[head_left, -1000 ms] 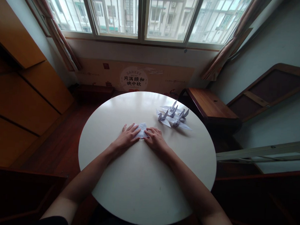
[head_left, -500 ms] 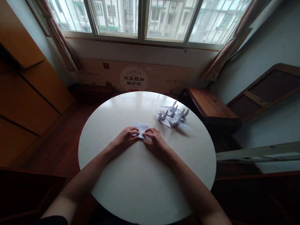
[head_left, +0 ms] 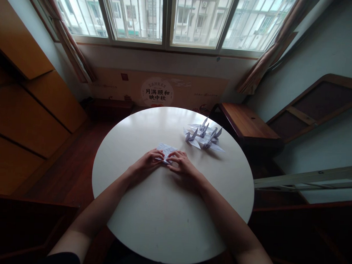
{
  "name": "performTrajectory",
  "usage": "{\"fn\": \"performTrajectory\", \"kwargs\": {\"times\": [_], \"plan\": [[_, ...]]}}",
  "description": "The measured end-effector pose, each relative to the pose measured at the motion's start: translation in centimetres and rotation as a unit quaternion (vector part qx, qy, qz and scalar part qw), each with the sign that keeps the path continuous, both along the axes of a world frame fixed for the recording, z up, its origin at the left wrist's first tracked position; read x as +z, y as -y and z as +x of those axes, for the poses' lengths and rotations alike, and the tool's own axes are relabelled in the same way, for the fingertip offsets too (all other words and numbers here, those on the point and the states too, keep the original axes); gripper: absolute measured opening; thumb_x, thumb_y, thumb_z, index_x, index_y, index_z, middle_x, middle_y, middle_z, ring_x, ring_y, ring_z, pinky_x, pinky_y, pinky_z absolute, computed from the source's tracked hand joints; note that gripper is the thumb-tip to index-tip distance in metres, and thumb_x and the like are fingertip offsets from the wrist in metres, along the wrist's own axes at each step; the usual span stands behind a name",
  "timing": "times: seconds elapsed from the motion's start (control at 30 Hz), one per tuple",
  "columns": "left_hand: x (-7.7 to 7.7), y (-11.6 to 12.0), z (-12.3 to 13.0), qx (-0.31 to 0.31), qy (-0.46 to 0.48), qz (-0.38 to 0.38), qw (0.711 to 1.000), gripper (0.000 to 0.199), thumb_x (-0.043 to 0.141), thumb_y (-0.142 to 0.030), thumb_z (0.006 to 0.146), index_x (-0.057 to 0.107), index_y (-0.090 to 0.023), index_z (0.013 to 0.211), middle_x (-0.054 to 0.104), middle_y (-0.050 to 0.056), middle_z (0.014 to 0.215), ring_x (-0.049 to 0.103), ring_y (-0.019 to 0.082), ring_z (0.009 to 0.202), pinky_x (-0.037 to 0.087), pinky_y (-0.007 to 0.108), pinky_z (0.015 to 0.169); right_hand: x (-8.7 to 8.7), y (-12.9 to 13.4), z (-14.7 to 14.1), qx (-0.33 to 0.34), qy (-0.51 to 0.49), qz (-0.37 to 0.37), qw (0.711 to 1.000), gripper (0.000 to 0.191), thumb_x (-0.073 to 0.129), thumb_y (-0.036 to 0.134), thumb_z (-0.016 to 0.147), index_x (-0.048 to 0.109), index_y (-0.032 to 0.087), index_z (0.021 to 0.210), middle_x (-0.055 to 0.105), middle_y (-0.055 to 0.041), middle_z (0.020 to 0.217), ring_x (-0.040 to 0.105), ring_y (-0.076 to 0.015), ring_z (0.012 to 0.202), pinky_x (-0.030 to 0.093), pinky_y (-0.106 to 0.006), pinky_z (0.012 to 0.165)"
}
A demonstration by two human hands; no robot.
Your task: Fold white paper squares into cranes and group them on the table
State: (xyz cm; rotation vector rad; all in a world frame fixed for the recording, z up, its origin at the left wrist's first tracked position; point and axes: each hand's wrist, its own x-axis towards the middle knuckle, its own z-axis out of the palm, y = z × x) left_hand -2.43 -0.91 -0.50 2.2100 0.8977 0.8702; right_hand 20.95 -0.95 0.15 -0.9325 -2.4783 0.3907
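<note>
A creased, partly folded sheet of white paper [head_left: 167, 149] lies on the white round table [head_left: 161, 216], between my two hands. My left hand [head_left: 149, 160] grips its left near edge with thumb and fingers closed. On the other side, my right hand [head_left: 180, 163] pinches the right near part of the paper, fingers bent. The fingertips hide the near corner of the sheet. Several folded paper cranes [head_left: 204, 137] stand bunched together on the table, beyond my right hand and to its right.
A wooden side table [head_left: 245, 121] stands behind the round table at the right. Barred windows [head_left: 168, 20] and a printed banner [head_left: 157, 91] are ahead. Wooden cabinets [head_left: 29, 115] line the left, and a pale rail [head_left: 307, 177] runs at the right.
The paper has turned slightly and shifted a little to the right under my fingers. Both hands stay at nearly the same place; the cranes have not moved.
</note>
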Motion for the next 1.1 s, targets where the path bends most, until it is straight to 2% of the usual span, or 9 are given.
{"fn": "performTrajectory", "kwargs": {"times": [0.17, 0.3, 0.53, 0.63, 0.77, 0.93, 1.1], "plan": [[-0.2, 0.0, 0.1, 0.002, 0.025, 0.002, 1.000, 0.020, 0.055, -0.032, 0.092, 0.070, -0.018, 0.092, 0.068, 0.011, 0.100, 0.061, 0.022, 0.107, 0.049, 0.035, 0.090, -0.7, -0.4, 0.0, -0.020, -0.024, 0.004, 1.000, 0.017, 0.060, 0.034, 0.089, 0.071, 0.025, 0.098, 0.068, -0.0058, 0.104, 0.058, -0.0214, 0.103, 0.036, -0.040, 0.095], [0.2, 0.2, 0.2, 0.007, 0.003, 0.007, 1.000, 0.017, 0.059, -0.032, 0.090, 0.070, -0.019, 0.091, 0.067, 0.009, 0.099, 0.060, 0.021, 0.105, 0.048, 0.033, 0.090, -1.0, -0.8, -0.1, -0.044, -0.036, -0.007, 0.998, 0.018, 0.054, 0.029, 0.093, 0.071, 0.023, 0.089, 0.070, -0.0051, 0.097, 0.060, -0.0193, 0.095, 0.038, -0.035, 0.088], [-0.5, -0.5, -0.2, 0.127, -0.101, 0.070, 0.984, 0.016, 0.060, -0.030, 0.088, 0.072, -0.021, 0.083, 0.066, 0.006, 0.090, 0.059, 0.019, 0.088, 0.044, 0.036, 0.088, -0.7, -0.8, 0.0, -0.102, -0.028, -0.011, 0.994, 0.019, 0.051, 0.028, 0.095, 0.067, 0.021, 0.088, 0.068, -0.0050, 0.089, 0.059, -0.0194, 0.089, 0.037, -0.033, 0.082], [-0.5, -0.6, -0.5, 0.145, -0.116, 0.067, 0.980, 0.017, 0.060, -0.031, 0.088, 0.073, -0.021, 0.082, 0.065, 0.005, 0.088, 0.059, 0.019, 0.085, 0.045, 0.034, 0.084, -1.1, -0.7, -0.1, -0.126, -0.026, -0.005, 0.992, 0.015, 0.053, 0.028, 0.093, 0.066, 0.021, 0.089, 0.066, -0.0054, 0.090, 0.056, -0.0211, 0.091, 0.038, -0.034, 0.084], [0.1, -0.3, -0.6, 0.139, -0.115, 0.064, 0.981, 0.013, 0.059, -0.026, 0.087, 0.071, -0.020, 0.086, 0.064, 0.005, 0.088, 0.060, 0.017, 0.080, 0.046, 0.029, 0.077, -1.7, -0.8, -0.4, -0.161, -0.001, 0.004, 0.987, 0.013, 0.055, 0.027, 0.091, 0.067, 0.021, 0.091, 0.063, -0.0071, 0.091, 0.053, -0.0236, 0.094, 0.040, -0.036, 0.085], [0.2, -0.4, -0.9, 0.103, -0.119, 0.077, 0.985, 0.024, 0.055, -0.015, 0.088, 0.070, -0.024, 0.103, 0.065, 0.005, 0.096, 0.061, 0.017, 0.084, 0.047, 0.029, 0.078, -1.6, -0.7, -0.4, -0.172, -0.004, 0.024, 0.985, 0.027, 0.058, 0.026, 0.089, 0.062, 0.022, 0.115, 0.060, -0.0094, 0.102, 0.051, -0.0260, 0.098, 0.042, -0.040, 0.088], [-0.1, -0.4, -0.8, 0.054, -0.147, 0.116, 0.981, 0.032, 0.054, -0.009, 0.087, 0.074, -0.031, 0.099, 0.065, 0.004, 0.100, 0.059, 0.016, 0.086, 0.045, 0.032, 0.085, -1.3, -0.4, -0.2, -0.129, -0.009, 0.057, 0.990, 0.024, 0.056, 0.018, 0.089, 0.071, 0.028, 0.105, 0.056, -0.0093, 0.114, 0.046, -0.0271, 0.109, 0.040, -0.043, 0.093]]}}
